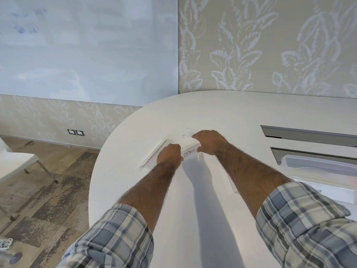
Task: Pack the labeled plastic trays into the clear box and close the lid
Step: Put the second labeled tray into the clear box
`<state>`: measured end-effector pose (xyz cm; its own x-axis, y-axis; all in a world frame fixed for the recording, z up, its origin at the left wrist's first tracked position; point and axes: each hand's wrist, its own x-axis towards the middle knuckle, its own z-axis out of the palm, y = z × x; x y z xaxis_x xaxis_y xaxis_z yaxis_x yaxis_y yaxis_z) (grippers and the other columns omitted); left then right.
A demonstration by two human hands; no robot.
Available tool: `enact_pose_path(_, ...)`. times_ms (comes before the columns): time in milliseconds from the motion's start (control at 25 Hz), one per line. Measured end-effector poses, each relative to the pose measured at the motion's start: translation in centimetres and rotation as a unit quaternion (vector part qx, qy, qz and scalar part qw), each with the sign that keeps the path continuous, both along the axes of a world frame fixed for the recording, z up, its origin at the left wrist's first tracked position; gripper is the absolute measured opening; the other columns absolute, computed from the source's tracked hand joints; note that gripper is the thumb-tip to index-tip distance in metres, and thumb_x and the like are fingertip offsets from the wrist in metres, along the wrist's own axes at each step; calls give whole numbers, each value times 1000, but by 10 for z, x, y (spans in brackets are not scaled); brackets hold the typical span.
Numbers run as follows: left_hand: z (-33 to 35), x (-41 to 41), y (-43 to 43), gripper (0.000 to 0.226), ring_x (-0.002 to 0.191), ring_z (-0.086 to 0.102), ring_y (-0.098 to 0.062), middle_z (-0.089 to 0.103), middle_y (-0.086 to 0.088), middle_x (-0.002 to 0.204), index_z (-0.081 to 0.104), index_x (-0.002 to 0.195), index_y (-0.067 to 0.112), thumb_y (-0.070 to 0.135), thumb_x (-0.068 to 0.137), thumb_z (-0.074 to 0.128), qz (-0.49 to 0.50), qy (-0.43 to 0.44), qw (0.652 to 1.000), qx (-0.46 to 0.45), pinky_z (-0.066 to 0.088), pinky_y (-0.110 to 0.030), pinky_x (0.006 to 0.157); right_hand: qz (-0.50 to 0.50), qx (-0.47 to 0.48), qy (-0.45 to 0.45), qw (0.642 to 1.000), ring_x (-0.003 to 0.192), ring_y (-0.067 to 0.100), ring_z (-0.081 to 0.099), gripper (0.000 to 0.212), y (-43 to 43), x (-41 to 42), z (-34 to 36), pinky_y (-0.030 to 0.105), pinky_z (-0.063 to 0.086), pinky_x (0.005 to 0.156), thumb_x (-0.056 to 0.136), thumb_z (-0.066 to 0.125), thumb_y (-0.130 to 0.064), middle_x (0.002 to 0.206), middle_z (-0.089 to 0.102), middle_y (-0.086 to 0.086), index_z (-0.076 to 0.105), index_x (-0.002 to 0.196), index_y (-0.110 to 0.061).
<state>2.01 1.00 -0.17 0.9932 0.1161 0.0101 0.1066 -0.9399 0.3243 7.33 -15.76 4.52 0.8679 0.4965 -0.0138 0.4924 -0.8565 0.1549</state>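
A clear plastic tray with a white label reading "OSTRICH" [190,152] rests on the white table [212,209]. My left hand [169,154] grips its left end and my right hand [209,142] grips its right end. To the left lies another flat labelled tray [153,153], its writing too small to read. A clear piece [187,135] shows just beyond my right fingers. The clear box [318,165] stands at the right edge with a labelled tray [324,190] inside it. No lid can be told apart.
Two dark cable slots [309,133] are set into the tabletop at the right, behind the box. The table's rounded edge curves down the left side, with patterned floor and a white chair [17,163] beyond it. A whiteboard and leaf-patterned wall stand behind.
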Motion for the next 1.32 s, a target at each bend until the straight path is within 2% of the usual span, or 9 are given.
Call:
enact_pose_path(160, 18, -3, 1, 28, 102, 63, -28, 67, -5, 112, 66, 112, 13, 21, 86, 71, -29, -20, 999, -17, 51, -34, 77, -15, 12, -4, 1000, 130, 25, 50, 55, -5, -11, 12, 40, 38, 109, 91, 65, -32, 142, 55, 3, 48, 142, -21)
enact_pose_path(360, 47, -14, -7, 24, 95, 63, -25, 67, -2, 104, 67, 107, 18, 24, 84, 72, -65, -32, 997, -17, 45, -30, 68, -38, 21, -4, 999, 125, 24, 56, 49, -23, -25, 40, 40, 45, 103, 90, 67, -32, 136, 60, 0, 55, 136, -21)
enact_pose_path(560, 84, -26, -41, 36, 99, 62, -23, 66, 0, 111, 67, 117, 24, 27, 82, 73, -103, -51, 993, -13, 42, -31, 70, -66, 28, -19, 997, 120, 24, 58, 45, -69, -44, 72, 39, 48, 97, 87, 69, -32, 130, 62, 1, 60, 130, -20)
enact_pose_path(840, 115, -60, -138, 37, 101, 60, -19, 68, 4, 109, 68, 115, 30, 30, 79, 75, -151, -66, 986, -40, 43, -30, 68, -97, 51, -25, 994, 121, 23, 56, 50, -175, -92, 103, 38, 47, 95, 86, 69, -31, 132, 60, 0, 56, 134, -24)
enact_pose_path(1000, 125, -81, -211, 38, 102, 63, -20, 70, 3, 111, 69, 116, 28, 28, 78, 75, -191, -67, 978, -52, 56, -40, 86, -124, 48, -12, 991, 119, 23, 57, 45, -250, -120, 114, 41, 48, 97, 86, 70, -28, 129, 61, 1, 59, 129, -22)
enact_pose_path(1160, 128, -96, -279, 37, 101, 63, -20, 71, 2, 111, 69, 115, 29, 25, 79, 76, -209, -78, 973, -60, 56, -40, 88, -148, 23, -15, 989, 112, 25, 61, 37, -315, -141, 124, 42, 52, 92, 83, 73, -24, 121, 66, 3, 66, 118, -18)
enact_pose_path(1320, 123, -107, -335, 41, 106, 63, -20, 70, 3, 115, 68, 119, 30, 26, 80, 77, -224, -77, 971, -44, 54, -40, 92, -168, 30, -9, 985, 113, 25, 61, 40, -371, -162, 115, 37, 50, 89, 83, 74, -28, 123, 65, 3, 65, 121, -18)
